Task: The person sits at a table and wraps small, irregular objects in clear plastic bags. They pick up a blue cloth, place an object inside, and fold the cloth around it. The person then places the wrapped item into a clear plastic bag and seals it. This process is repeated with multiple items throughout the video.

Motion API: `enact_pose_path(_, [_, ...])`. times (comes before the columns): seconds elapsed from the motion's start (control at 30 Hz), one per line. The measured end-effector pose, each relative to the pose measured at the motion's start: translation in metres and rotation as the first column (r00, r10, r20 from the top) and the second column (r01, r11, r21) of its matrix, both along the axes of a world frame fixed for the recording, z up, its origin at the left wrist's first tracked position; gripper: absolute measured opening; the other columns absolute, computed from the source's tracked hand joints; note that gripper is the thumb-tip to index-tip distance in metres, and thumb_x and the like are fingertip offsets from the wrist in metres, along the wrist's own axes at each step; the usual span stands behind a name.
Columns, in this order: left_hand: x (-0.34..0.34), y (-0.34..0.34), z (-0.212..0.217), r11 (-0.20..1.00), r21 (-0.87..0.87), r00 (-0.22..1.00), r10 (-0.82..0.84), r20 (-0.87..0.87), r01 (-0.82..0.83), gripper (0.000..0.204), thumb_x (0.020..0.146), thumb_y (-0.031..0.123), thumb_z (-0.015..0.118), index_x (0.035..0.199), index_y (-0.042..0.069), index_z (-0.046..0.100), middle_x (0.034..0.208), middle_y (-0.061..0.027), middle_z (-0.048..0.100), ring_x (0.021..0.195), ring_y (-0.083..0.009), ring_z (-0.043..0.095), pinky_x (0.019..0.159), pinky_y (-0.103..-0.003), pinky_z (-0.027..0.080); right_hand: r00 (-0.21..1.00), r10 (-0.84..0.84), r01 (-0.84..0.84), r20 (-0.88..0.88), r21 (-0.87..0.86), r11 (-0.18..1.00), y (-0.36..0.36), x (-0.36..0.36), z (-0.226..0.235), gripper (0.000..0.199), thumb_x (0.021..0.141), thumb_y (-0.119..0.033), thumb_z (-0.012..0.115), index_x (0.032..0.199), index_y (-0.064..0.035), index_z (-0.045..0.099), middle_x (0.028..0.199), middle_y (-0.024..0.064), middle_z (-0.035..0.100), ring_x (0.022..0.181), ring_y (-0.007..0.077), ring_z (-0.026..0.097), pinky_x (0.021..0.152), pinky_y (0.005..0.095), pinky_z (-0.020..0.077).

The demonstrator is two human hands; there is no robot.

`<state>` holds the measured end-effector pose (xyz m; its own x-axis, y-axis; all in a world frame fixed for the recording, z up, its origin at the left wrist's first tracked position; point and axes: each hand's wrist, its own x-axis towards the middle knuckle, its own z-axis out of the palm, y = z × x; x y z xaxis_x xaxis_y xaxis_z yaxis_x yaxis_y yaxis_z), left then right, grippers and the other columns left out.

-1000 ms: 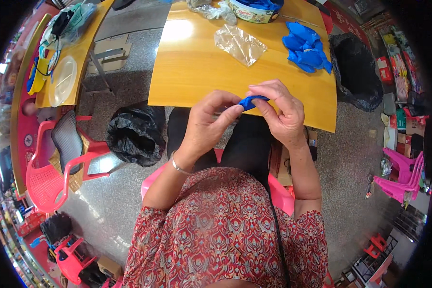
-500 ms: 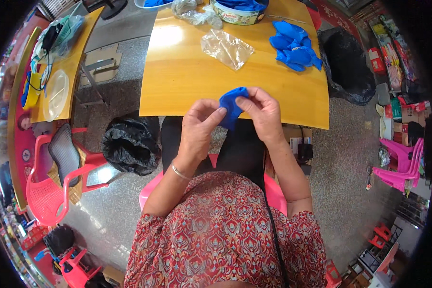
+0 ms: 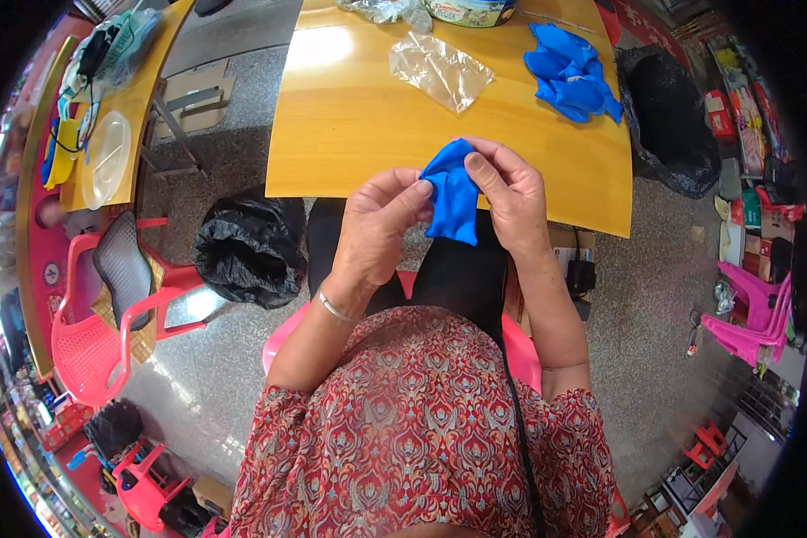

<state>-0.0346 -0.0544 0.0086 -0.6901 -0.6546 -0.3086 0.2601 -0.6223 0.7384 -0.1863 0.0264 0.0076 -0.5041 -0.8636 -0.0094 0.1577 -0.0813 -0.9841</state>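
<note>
Pinching: left hand (image 3: 372,224) and right hand (image 3: 516,202), both on the upper part of the blue cloth (image 3: 455,204).
Blue cloth: mid-frame, long axis near upright, free end pointing down-frame.
Tub (image 3: 468,12): top edge, on desk (image 3: 359,134); contents cut off.
Black bag (image 3: 282,224): left of centre, mouth dark.
</note>
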Motion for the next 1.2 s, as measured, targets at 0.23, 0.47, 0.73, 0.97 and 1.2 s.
enact_pose_path(0.23, [0.002,-0.002,-0.002,0.993,-0.040,0.992,0.112,-0.055,-0.114,0.007,0.086,0.006,0.068,0.090,0.003,0.063,0.086,-0.0045,0.067,0.074,-0.0108,0.061,0.069,-0.024,0.050,0.999,0.032,-0.033,-0.013,-0.092,0.995,0.009,0.003,0.004,0.042,0.089,-0.013,0.067,0.125,0.0021,0.053,0.096,0.0067,0.066,0.089,0.0112,0.062,0.077,0.0253,0.0512])
enact_pose_path(0.47, [-0.001,0.002,-0.003,0.991,-0.059,0.992,0.122,-0.034,-0.123,0.011,0.083,0.006,0.071,0.086,0.003,0.062,0.081,-0.0037,0.066,0.070,-0.0102,0.059,0.067,-0.024,0.048,0.962,-0.042,0.042,-0.269,-0.008,0.999,0.008,0.010,0.000,0.036,0.081,-0.010,0.074,0.112,0.0004,0.060,0.097,0.0089,0.065,0.088,0.0133,0.063,0.076,0.0265,0.0514])
enact_pose_path(0.73, [0.002,0.003,-0.004,0.978,-0.174,0.993,0.116,0.004,-0.114,0.009,0.086,0.005,0.068,0.092,0.001,0.064,0.084,-0.0035,0.066,0.075,-0.0100,0.061,0.070,-0.024,0.050,0.763,-0.033,-0.048,-0.645,-0.107,0.993,0.001,0.011,0.012,0.015,0.078,-0.010,0.075,0.086,-0.0010,0.066,0.088,0.0080,0.062,0.079,0.0174,0.062,0.070,0.0281,0.0495])
enact_pose_path(0.97, [0.001,0.006,0.000,0.949,-0.302,0.993,0.108,0.050,-0.088,0.009,0.090,0.005,0.063,0.096,-0.002,0.064,0.090,-0.0035,0.066,0.078,-0.0092,0.061,0.074,-0.024,0.050,0.988,0.015,-0.022,-0.153,-0.043,0.999,0.001,0.012,-0.003,0.007,0.083,-0.004,0.069,0.085,0.0012,0.065,0.086,0.0055,0.062,0.079,0.0117,0.060,0.069,0.0253,0.0484])
enact_pose_path(1.2, [-0.004,0.006,-0.005,0.599,-0.800,0.879,0.362,0.311,0.037,0.017,0.080,-0.002,0.066,0.097,-0.003,0.061,0.088,-0.0110,0.063,0.080,-0.0188,0.062,0.072,-0.030,0.050,0.766,-0.107,0.018,-0.634,-0.146,0.989,-0.005,0.010,-0.006,0.009,0.080,-0.002,0.069,0.087,-0.0009,0.065,0.084,0.0082,0.061,0.073,0.0203,0.061,0.066,0.0304,0.0488])
